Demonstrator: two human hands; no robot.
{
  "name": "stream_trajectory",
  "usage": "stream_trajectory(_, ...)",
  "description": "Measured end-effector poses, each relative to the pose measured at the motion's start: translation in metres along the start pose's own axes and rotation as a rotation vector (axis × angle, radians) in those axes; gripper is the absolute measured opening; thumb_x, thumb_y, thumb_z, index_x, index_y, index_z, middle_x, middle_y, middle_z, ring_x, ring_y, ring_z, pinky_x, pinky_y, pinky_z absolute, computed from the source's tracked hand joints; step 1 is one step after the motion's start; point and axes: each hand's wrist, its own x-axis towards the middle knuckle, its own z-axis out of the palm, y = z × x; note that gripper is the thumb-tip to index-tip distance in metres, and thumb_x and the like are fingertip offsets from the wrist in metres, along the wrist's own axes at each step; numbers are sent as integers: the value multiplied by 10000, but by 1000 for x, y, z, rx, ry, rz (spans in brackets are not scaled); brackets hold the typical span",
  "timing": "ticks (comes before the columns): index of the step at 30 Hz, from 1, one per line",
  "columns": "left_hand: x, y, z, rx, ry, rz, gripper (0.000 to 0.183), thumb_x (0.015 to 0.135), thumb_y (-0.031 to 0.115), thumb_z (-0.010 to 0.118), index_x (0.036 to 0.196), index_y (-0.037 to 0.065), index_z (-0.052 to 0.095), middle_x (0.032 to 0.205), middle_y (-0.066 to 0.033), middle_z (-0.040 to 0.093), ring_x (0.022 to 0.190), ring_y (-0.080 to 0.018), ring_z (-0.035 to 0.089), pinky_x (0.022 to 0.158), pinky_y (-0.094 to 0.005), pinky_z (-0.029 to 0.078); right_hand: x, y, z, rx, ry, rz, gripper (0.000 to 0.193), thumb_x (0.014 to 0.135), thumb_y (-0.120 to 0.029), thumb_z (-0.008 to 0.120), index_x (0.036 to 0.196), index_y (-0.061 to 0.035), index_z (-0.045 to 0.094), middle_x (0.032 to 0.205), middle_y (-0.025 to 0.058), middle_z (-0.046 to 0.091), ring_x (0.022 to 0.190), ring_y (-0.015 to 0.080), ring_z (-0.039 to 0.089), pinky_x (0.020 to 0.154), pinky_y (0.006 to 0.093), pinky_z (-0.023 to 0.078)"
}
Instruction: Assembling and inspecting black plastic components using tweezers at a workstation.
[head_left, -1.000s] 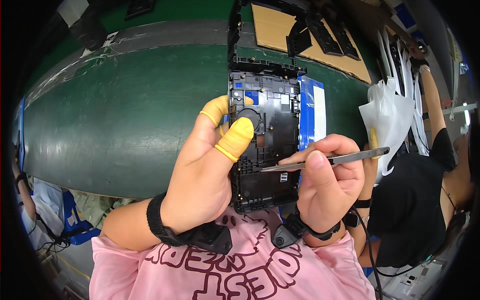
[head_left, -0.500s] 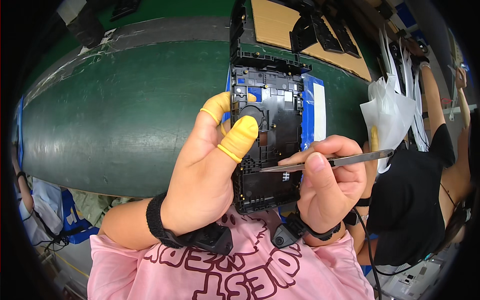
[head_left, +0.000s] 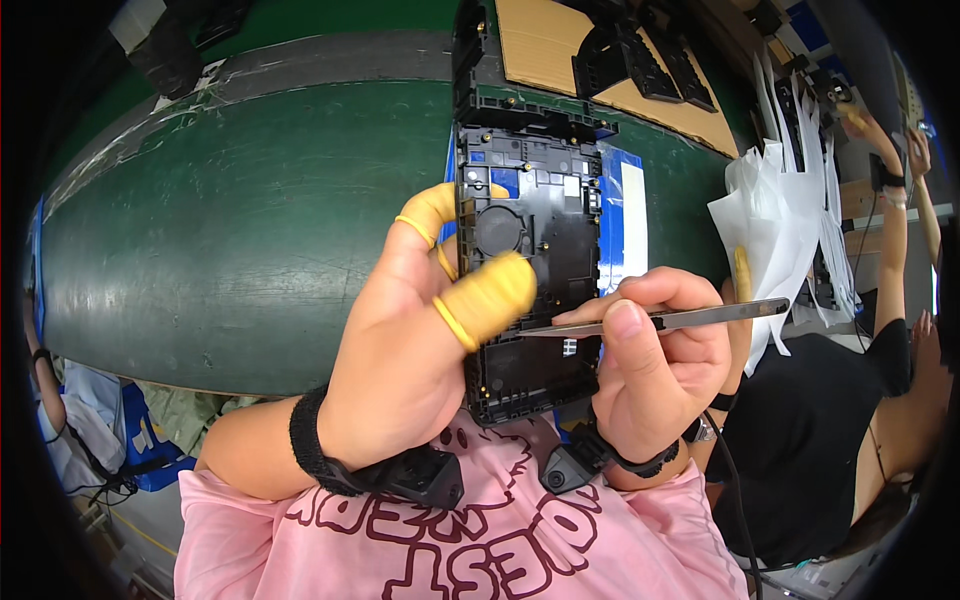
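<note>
A long black plastic housing (head_left: 560, 225), with ribs, small brass-coloured inserts and cut-outs, stands tilted before me. My left hand (head_left: 395, 300) grips it by its left edge. Yellow finger cots cover the thumb and some fingers; the thumb, slightly blurred, lies over the housing's face just above the tweezer tips. Metal tweezers (head_left: 700, 317) are pinched in my right hand (head_left: 660, 360), pointing left across the lower part of the housing. Their tips are close to or touching a ribbed bar near the left edge; whether anything is between them, I cannot tell.
A green bench (head_left: 230, 230) spreads to the left. Behind the housing is a blue item with a white strip (head_left: 634, 220). Black parts (head_left: 650, 70) rest on a cardboard sheet (head_left: 540, 45). White wrapping sheets (head_left: 765, 215) and a co-worker in black (head_left: 810, 440) are on the right.
My left thumb has moved down and right, toward the tweezer tips. The housing has shifted slightly left. On the right, the co-worker's arm has moved.
</note>
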Motion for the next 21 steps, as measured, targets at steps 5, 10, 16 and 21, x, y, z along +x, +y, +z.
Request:
stream_trajectory(5, -2, 2, -2, 59, -34, -8, 685, 628, -14, 636, 1204, 39, 269, 1121, -100, 427, 1029, -210, 451, 867, -330, 392, 0, -1, -2, -20, 1, 22, 157, 761, 57, 523, 907, 48, 468, 787, 123, 559, 684, 136, 574, 645, 235, 478)
stream_trajectory(10, -1, 6, -17, 156, 52, 183, 713, 626, -22, 620, 1233, 37, 252, 1088, -91, 440, 981, -177, 470, 832, -311, 422, 0, 2, -27, 100, 141, -110, 152, 774, 21, 481, 916, 49, 436, 710, 151, 560, 645, 213, 583, 615, 264, 474)
stream_trajectory(16, 4, 20, -15, 150, 83, 261, 722, 619, 33, 626, 1239, 22, 258, 1071, -89, 460, 951, -175, 485, 841, -304, 414, -24, 23, -37, -216, 275, 110, 203, 760, 49, 528, 954, 49, 471, 793, 92, 563, 684, 99, 549, 616, 186, 433)
stream_trajectory(21, 7, 23, -20, 74, -17, 202, 538, 793, 153, 473, 1266, 45, 239, 1134, -96, 441, 1007, -190, 468, 885, -330, 375, -31, 37, -32, -194, 313, 72, 186, 773, 32, 531, 948, 46, 472, 789, 91, 565, 691, 98, 550, 617, 184, 436)
